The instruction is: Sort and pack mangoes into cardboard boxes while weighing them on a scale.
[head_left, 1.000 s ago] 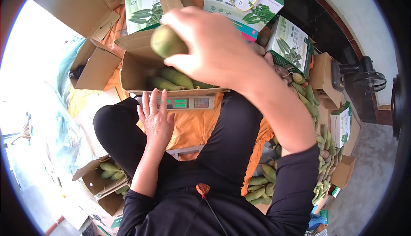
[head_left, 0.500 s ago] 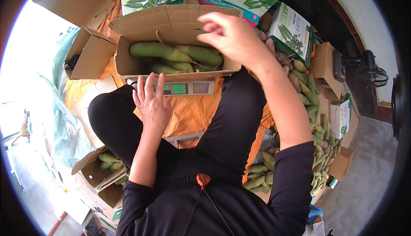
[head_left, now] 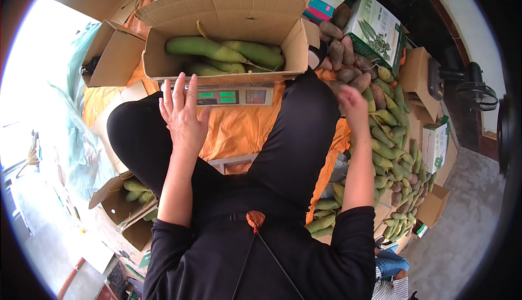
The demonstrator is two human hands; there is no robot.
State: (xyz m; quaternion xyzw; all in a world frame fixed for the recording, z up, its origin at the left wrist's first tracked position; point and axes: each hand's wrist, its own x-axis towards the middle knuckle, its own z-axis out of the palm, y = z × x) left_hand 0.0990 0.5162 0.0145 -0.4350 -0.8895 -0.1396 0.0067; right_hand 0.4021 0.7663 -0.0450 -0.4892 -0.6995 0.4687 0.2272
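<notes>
While the left hand (head_left: 184, 116) rests flat on the knee, fingers (head_left: 176, 89) spread and empty, its tips sit just near of the scale (head_left: 228, 96). On that scale stands the open cardboard box (head_left: 223, 14), four green mangoes (head_left: 202, 47) showing inside. Over right, the right hand (head_left: 353, 107) hovers loosely curled, holding nothing, above the mango heap (head_left: 391, 137).
</notes>
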